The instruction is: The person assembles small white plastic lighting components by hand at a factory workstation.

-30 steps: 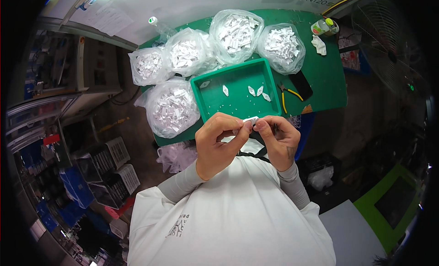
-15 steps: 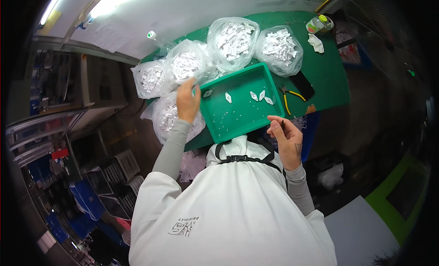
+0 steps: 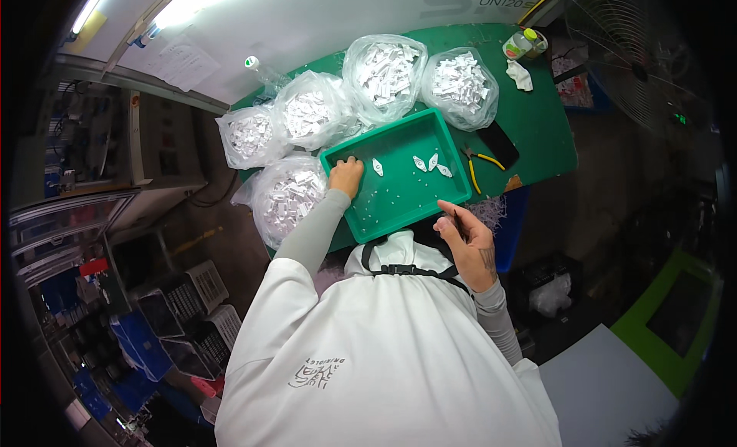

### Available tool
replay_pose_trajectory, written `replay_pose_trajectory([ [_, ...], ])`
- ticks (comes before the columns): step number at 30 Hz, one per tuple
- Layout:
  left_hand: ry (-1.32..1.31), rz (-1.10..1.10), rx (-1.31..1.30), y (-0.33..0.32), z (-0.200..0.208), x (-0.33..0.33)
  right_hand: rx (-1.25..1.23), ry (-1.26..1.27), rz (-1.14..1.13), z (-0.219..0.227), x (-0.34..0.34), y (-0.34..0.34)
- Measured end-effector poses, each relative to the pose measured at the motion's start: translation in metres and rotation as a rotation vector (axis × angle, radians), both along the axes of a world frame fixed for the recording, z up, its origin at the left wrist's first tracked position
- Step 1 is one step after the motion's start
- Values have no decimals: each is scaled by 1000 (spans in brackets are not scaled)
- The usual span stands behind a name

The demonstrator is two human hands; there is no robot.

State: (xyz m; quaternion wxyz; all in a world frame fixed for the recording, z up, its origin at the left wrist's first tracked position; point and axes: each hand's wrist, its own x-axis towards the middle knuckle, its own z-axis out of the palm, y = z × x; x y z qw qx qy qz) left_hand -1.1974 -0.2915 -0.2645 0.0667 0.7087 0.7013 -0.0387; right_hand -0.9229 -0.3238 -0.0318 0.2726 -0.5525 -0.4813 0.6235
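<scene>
My left hand (image 3: 347, 177) reaches over the left wall of a green tray (image 3: 399, 221). Its fingers are bent down and pressed together inside the tray's left end, and they hide whatever lies under them. Beyond them lies a white diamond-shaped plastic piece (image 3: 377, 167). Several more such pieces (image 3: 419, 163) lie toward the tray's right side, among tiny white scraps. By the tray's near right corner, my right hand (image 3: 470, 246) is raised with the thumb and fingers closed together. Something small and dark shows at its fingertips, too little to name.
Clear plastic bags full of white pieces (image 3: 385, 72) stand behind and left of the tray. Yellow-handled pliers (image 3: 484, 161) and a black phone (image 3: 499, 146) lie to its right. A bottle (image 3: 520, 44) and crumpled tissue (image 3: 519, 76) sit at the back right of the green table (image 3: 549, 124).
My left hand has come down from beside the bags into the tray's left end, covering the piece seen there. My right hand has shifted slightly left, staying closed.
</scene>
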Motion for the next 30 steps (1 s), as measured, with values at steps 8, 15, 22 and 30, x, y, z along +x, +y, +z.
replay_pose_trajectory([
  [8,-557,212,-91,-10,29,24,-32,39,17,6,-2,6],
  [15,-1822,459,-373,-31,210,57,265,55,-20,5,0,13],
  [22,-1791,420,-388,-39,275,52,603,26,147,22,-5,20],
  [30,-1799,308,-331,-49,294,50,710,144,218,33,-6,21],
])
